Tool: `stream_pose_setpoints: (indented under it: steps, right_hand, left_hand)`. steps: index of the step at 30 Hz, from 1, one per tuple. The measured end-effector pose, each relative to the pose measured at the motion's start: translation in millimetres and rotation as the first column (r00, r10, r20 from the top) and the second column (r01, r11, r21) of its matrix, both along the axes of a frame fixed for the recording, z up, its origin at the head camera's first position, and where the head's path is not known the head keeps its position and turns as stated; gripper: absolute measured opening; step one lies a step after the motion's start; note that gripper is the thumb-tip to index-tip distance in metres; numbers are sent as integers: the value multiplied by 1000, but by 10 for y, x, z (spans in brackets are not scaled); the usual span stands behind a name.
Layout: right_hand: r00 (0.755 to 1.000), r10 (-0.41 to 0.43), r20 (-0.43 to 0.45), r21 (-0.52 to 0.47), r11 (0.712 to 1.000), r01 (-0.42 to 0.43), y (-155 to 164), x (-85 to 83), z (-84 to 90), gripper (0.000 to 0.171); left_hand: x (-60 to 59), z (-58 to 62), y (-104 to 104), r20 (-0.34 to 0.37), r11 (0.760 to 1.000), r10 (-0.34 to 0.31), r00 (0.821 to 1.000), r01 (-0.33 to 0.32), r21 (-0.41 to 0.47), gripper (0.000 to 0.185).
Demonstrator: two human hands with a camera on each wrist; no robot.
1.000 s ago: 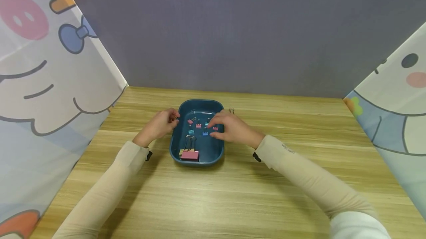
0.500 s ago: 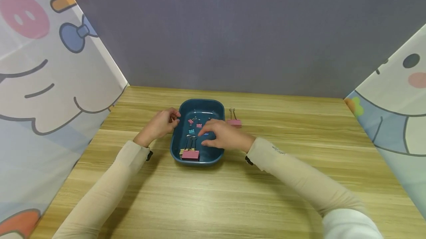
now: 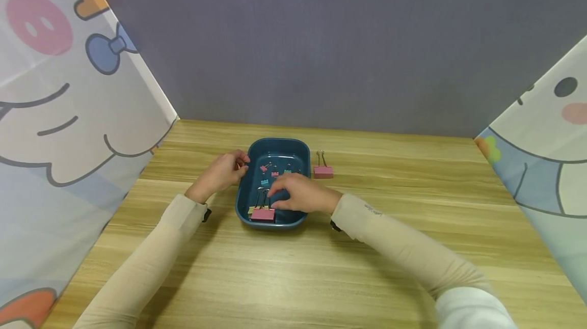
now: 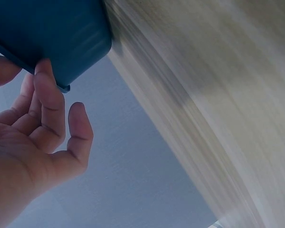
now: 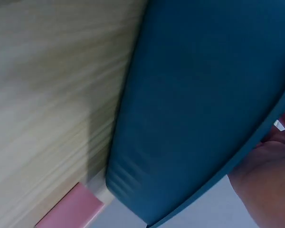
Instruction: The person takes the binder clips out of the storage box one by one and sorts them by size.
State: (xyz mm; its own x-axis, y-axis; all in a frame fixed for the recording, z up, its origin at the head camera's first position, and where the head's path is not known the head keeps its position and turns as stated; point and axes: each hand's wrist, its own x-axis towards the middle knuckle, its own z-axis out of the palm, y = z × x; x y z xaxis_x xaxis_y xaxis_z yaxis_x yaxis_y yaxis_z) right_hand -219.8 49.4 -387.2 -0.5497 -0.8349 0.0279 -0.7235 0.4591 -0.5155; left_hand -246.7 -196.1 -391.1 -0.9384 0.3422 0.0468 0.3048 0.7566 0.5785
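Observation:
A dark blue tray [image 3: 293, 221] stands on the wooden table with binder clips in it. My left hand [image 3: 224, 170] pinches its left rim; in the left wrist view the fingers [image 4: 50, 102] lie against the outer side and the thumb goes over the edge. From the right, my right hand [image 3: 302, 194] reaches over the tray with thumb and forefinger apart. Its fingertips are close to the upright handles of a large pink binder clip [image 3: 263, 215], which stands in front of a yellow binder clip [image 3: 251, 210]. Most of this hand is hidden behind the tray wall in the right wrist view.
Small binder clips lie farther back in the tray, among them a pink one [image 3: 274, 174] and a teal one [image 3: 264, 183]. Another large pink binder clip [image 3: 323, 172] stands on the table [image 3: 412, 191] just right of the tray. A grey panel [image 3: 293, 44] rises behind.
My right hand has moved left and toward the near end of the tray, uncovering the pink binder clip on the table. My left hand has stayed at the rim.

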Motion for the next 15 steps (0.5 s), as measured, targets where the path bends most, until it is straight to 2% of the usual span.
stream_pose_setpoints:
  steps: [7,15]
  right_hand:
    - [998,51,30,52,997,-52,-85,19,-49,26]
    - [998,57,23,105,993,-60,-140,29,-80,23]
  left_hand:
    - [-3,-4,5,3,1000,0,1000,0,5,20]
    - [13,21,10,6,1000,-3,1000,3,22,21]
